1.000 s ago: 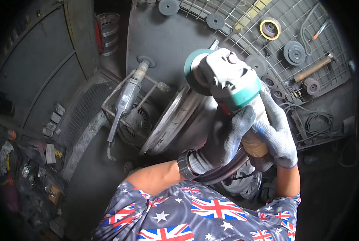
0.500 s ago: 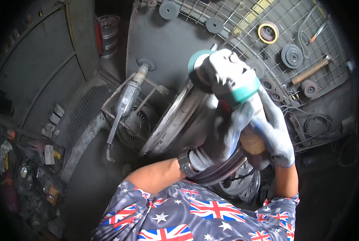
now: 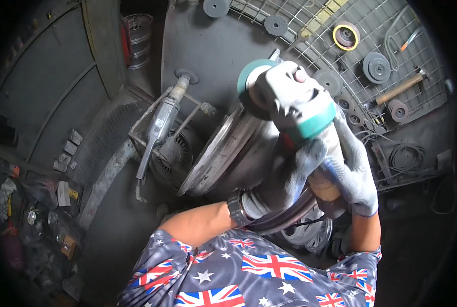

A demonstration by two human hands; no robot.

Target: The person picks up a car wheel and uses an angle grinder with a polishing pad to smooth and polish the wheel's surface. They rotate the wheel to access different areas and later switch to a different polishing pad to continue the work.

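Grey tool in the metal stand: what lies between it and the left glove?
In the head view, a scuffed metal wheel rim lies between the grey tool and the gloved left hand; a bar of the stand shows nearer the tool.

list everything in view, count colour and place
grinder: one, white and teal, in both hands
wheel rim: one, scuffed grey, left of hands
long tool: one, grey, left
wire mesh: one, grey, upper right
hammer: one, brown handle, on mesh
abrasive wheel: one, yellow and brown, on mesh
discs: several, grey, along mesh
coiled cable: one, grey, right
ribbed cylinder: one, grey, upper left
clutter: many, mixed, lower left
shirt: one, patterned, bottom
watch: one, dark, left wrist
left hand: one, grey-gloved, on grinder
right hand: one, grey-gloved, on grinder
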